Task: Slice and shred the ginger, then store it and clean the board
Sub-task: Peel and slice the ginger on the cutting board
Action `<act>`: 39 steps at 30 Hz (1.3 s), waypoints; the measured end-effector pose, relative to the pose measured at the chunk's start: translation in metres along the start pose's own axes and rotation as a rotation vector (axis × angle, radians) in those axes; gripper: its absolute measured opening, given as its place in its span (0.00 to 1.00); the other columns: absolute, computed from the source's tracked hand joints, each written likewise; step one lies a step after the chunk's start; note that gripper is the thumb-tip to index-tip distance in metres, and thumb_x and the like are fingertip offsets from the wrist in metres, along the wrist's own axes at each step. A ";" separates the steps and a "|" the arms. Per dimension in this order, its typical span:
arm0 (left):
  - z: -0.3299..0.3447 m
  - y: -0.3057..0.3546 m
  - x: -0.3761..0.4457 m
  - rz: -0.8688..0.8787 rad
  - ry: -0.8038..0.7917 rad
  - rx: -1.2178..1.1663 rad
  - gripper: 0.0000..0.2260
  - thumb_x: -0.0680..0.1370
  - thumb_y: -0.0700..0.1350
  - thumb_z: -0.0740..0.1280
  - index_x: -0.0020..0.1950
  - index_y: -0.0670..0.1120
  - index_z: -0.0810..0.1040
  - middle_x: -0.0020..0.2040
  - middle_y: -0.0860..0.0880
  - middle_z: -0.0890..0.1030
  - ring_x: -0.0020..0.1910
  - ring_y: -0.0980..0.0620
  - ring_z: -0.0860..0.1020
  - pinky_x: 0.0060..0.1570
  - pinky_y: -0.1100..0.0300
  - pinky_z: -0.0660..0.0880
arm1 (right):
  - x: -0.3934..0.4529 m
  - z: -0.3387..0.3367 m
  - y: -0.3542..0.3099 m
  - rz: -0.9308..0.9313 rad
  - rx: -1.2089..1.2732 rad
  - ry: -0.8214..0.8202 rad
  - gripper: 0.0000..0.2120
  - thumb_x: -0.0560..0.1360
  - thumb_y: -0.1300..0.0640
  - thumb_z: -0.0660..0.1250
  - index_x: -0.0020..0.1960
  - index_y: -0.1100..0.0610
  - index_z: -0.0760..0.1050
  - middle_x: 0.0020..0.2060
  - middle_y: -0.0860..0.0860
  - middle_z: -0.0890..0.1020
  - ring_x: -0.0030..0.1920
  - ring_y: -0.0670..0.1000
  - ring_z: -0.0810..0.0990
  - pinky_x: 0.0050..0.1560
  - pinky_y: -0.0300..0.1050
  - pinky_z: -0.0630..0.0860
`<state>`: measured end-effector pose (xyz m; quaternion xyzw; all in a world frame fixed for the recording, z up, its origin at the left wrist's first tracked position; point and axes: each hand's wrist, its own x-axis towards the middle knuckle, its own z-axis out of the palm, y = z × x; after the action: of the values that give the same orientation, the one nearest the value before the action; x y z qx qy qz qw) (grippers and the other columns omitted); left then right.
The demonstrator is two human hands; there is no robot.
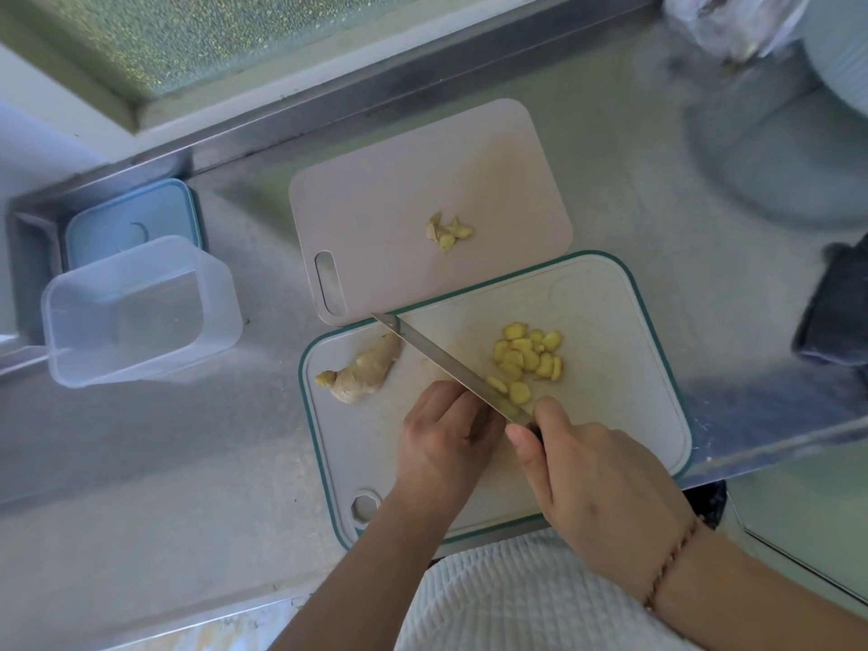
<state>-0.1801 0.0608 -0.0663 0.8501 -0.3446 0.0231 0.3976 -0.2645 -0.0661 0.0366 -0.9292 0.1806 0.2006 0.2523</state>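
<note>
Right hand (601, 481) grips knife (451, 364); ginger slices (528, 357) lie just beyond.

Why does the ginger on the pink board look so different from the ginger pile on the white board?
The ginger scraps on the pink cutting board are few, knobbly and pale tan, like trimmings. The ginger slices on the white cutting board are many, flat, roundish and bright yellow. The scraps lie far from the knife; the slices lie right beside its blade. Both are cut ginger.
</note>
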 end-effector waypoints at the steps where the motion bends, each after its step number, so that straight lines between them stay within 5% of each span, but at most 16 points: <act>1: 0.000 0.000 0.000 -0.005 0.003 -0.001 0.13 0.77 0.42 0.67 0.34 0.40 0.80 0.32 0.49 0.75 0.34 0.57 0.68 0.36 0.71 0.64 | 0.000 0.001 0.000 0.031 0.007 -0.040 0.15 0.80 0.40 0.36 0.45 0.46 0.55 0.20 0.44 0.61 0.17 0.44 0.58 0.21 0.34 0.50; 3: 0.001 0.000 0.000 -0.018 0.007 -0.006 0.15 0.79 0.43 0.66 0.33 0.40 0.80 0.32 0.49 0.74 0.35 0.59 0.66 0.36 0.71 0.64 | 0.000 0.003 0.001 0.051 0.013 -0.033 0.16 0.80 0.40 0.37 0.44 0.47 0.56 0.19 0.44 0.57 0.16 0.44 0.53 0.20 0.33 0.47; 7: 0.002 -0.001 0.000 -0.004 -0.002 -0.017 0.15 0.79 0.44 0.66 0.34 0.39 0.80 0.32 0.48 0.75 0.35 0.59 0.67 0.37 0.71 0.65 | 0.002 0.008 0.002 -0.033 -0.042 0.021 0.26 0.74 0.37 0.27 0.47 0.48 0.59 0.23 0.47 0.66 0.19 0.46 0.61 0.21 0.36 0.54; 14: 0.000 -0.003 0.001 0.008 -0.029 0.004 0.09 0.76 0.41 0.69 0.36 0.39 0.82 0.33 0.48 0.77 0.35 0.56 0.71 0.39 0.74 0.66 | 0.009 0.006 0.002 -0.059 -0.018 0.018 0.27 0.70 0.38 0.23 0.49 0.48 0.55 0.29 0.46 0.69 0.25 0.45 0.66 0.25 0.38 0.59; 24: 0.000 -0.001 0.004 0.005 -0.014 0.001 0.07 0.73 0.37 0.67 0.36 0.40 0.81 0.35 0.48 0.80 0.36 0.55 0.73 0.44 0.77 0.65 | 0.027 0.015 -0.001 -0.033 -0.023 0.001 0.27 0.70 0.38 0.28 0.49 0.50 0.58 0.28 0.45 0.67 0.25 0.45 0.64 0.24 0.38 0.59; 31: 0.000 0.001 0.006 -0.013 0.036 -0.028 0.10 0.73 0.35 0.64 0.31 0.40 0.75 0.31 0.47 0.74 0.33 0.56 0.67 0.41 0.77 0.60 | 0.038 0.022 -0.007 -0.038 0.046 0.107 0.26 0.76 0.39 0.34 0.55 0.53 0.64 0.33 0.49 0.78 0.29 0.50 0.76 0.30 0.45 0.75; 36: -0.001 0.001 0.003 0.003 -0.014 -0.029 0.01 0.71 0.35 0.73 0.39 0.39 0.82 0.40 0.46 0.82 0.37 0.52 0.78 0.39 0.66 0.75 | 0.044 0.017 0.002 -0.058 0.278 0.173 0.22 0.77 0.38 0.41 0.48 0.50 0.68 0.28 0.45 0.72 0.27 0.44 0.72 0.26 0.35 0.63; 39: -0.003 0.002 0.003 -0.011 -0.029 -0.022 0.05 0.68 0.34 0.77 0.40 0.40 0.83 0.40 0.47 0.82 0.39 0.52 0.78 0.40 0.62 0.77 | 0.045 0.006 0.013 -0.014 0.551 0.216 0.18 0.77 0.40 0.47 0.39 0.48 0.67 0.24 0.45 0.70 0.26 0.44 0.73 0.27 0.33 0.64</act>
<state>-0.1786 0.0605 -0.0618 0.8478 -0.3459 0.0048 0.4019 -0.2332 -0.0835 0.0059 -0.8430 0.2477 0.0423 0.4756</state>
